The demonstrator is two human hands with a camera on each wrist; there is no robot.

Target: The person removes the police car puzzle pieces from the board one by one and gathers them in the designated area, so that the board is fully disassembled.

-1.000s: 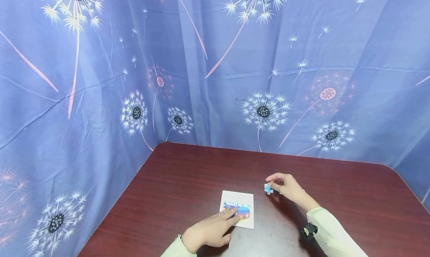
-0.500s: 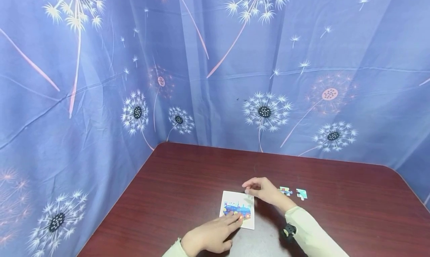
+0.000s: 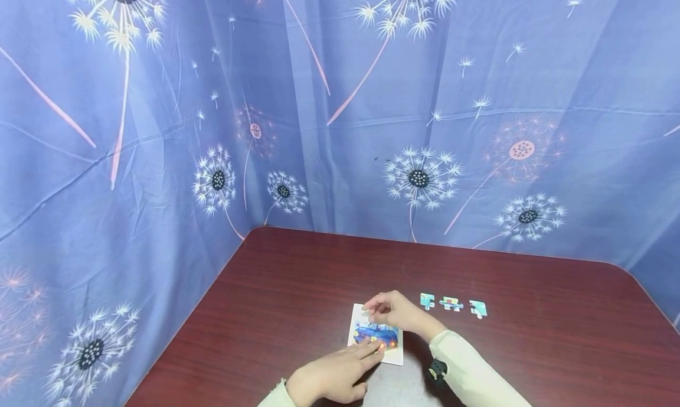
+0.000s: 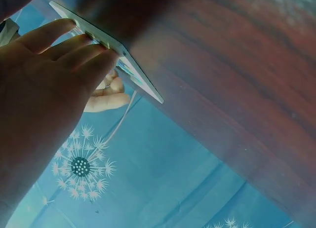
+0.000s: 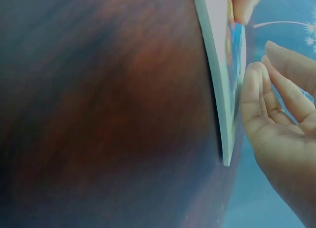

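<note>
Puzzle board (image 3: 386,336), three pieces (image 3: 451,303) on reddish-brown table (image 3: 319,271)

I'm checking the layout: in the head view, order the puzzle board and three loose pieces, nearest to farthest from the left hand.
1. Puzzle board: under the left hand.
2. Left piece: right of the board.
3. Middle piece: between the other pieces.
4. Right piece: farthest right.

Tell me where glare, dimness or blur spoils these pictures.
Head: whitish glare on the table just below the puzzle board; left wrist: dim, the left hand darkened; right wrist: table out of focus, right hand fairly clear.
</note>
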